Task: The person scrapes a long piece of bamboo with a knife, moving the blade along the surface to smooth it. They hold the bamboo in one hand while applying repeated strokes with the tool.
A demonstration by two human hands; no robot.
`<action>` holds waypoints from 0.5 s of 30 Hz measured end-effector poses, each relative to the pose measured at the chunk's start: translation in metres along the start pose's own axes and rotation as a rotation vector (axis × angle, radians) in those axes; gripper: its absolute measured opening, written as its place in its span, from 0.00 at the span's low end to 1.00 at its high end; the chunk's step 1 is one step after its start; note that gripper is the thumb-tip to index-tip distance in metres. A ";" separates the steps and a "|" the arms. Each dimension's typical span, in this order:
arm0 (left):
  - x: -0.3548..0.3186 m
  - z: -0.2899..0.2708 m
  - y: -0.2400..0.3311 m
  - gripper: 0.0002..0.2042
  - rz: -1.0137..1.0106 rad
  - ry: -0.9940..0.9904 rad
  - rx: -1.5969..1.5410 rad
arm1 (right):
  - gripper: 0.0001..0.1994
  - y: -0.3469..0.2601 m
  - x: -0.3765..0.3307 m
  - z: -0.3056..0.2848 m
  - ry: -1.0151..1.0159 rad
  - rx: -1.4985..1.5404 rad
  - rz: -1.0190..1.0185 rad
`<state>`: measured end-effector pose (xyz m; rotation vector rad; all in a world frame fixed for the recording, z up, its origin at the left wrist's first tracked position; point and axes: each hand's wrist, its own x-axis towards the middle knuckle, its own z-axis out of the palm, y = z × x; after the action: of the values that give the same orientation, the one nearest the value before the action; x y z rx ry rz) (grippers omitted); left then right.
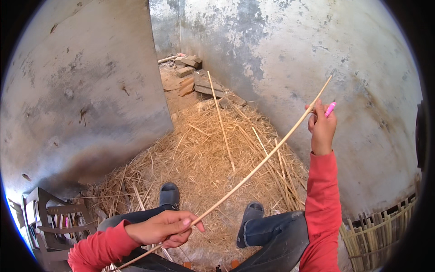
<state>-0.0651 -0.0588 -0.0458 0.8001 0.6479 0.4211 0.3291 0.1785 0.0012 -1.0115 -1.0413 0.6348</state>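
A long, pale bamboo stick (253, 171) runs slantwise across my lap, its thin tip up at the right and its other end low at the left. My left hand (167, 229) is closed around its lower part, thumb and fingers pinching it. Farther out, my right hand (323, 129) is raised, with its fingertips closed at the stick near the upper tip. A short, bright pink pen-like object (331, 109) pokes out of that same hand; the rest of it is hidden by the fingers.
Straw and shavings (195, 140) cover the floor between my slippered feet. Another bamboo stick (220, 119) lies on them, and several more strips (283, 174) rest by the right wall. Bricks (186, 63) are piled at the back. A wooden chair (63, 217) stands left, a slatted basket (378, 235) right.
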 end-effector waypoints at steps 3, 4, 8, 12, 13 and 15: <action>-0.007 0.003 -0.005 0.26 0.005 0.085 -0.060 | 0.15 -0.019 -0.015 -0.007 -0.133 -0.186 -0.018; -0.009 0.007 -0.005 0.25 0.020 0.086 -0.075 | 0.16 -0.023 -0.021 -0.007 -0.199 -0.224 -0.061; -0.009 0.008 -0.004 0.25 0.077 0.116 -0.026 | 0.15 -0.045 -0.043 -0.011 -0.279 -0.394 -0.064; -0.007 0.007 0.002 0.27 0.083 0.195 -0.017 | 0.17 -0.048 -0.064 -0.016 -0.349 -0.490 -0.135; -0.007 0.006 0.002 0.27 0.080 0.192 -0.018 | 0.17 -0.050 -0.070 -0.012 -0.413 -0.397 0.000; -0.003 0.005 0.000 0.25 0.041 0.188 -0.009 | 0.17 -0.017 -0.071 -0.011 -0.392 -0.471 -0.210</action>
<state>-0.0637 -0.0626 -0.0419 0.7721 0.8051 0.5401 0.3105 0.1086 -0.0136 -1.1852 -1.6722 0.4287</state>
